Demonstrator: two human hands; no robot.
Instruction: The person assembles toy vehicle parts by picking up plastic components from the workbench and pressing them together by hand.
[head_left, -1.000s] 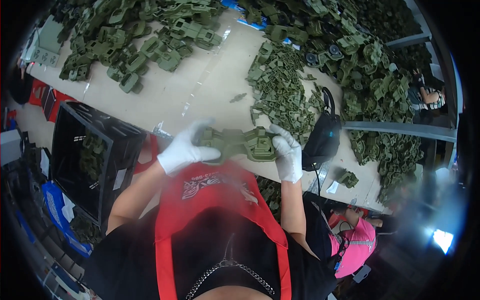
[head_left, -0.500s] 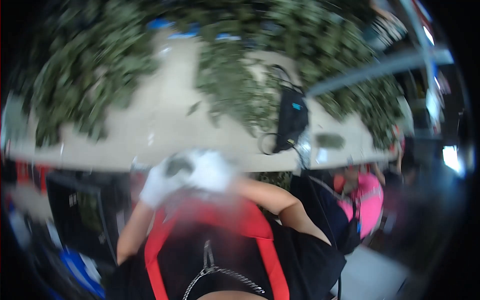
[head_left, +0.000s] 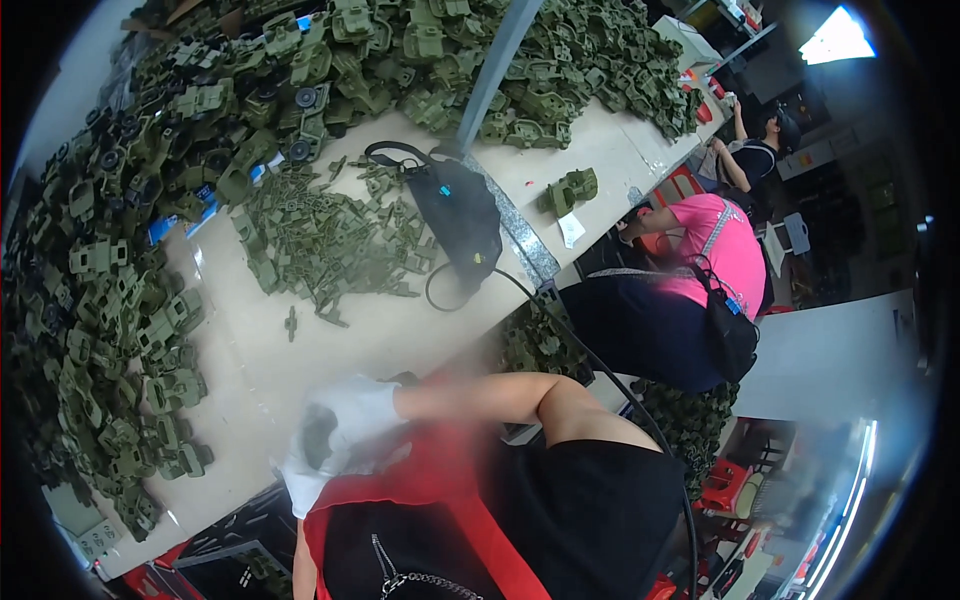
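Note:
My left hand (head_left: 303,478) and my right hand (head_left: 362,412), both in white gloves, are together close to my chest at the table's near edge. Their fingers look closed around each other. A grey-green patch shows between the gloves, too blurred to name. Just beyond my hands, one small green plastic part (head_left: 291,323) lies alone on the pale table (head_left: 235,365). Farther off is a loose pile of small green plastic parts (head_left: 325,240). A red apron (head_left: 420,470) is right below my hands.
Heaps of green toy vehicle bodies (head_left: 110,300) cover the table's left and far sides. A black bag-like thing (head_left: 460,215) with a cable lies by a metal post (head_left: 495,75). To my right bends a person in pink (head_left: 715,245); another person (head_left: 750,160) sits farther off.
My view has swung to the right and become sharper, so the table now runs aslant. My gloved hands stay together near my chest.

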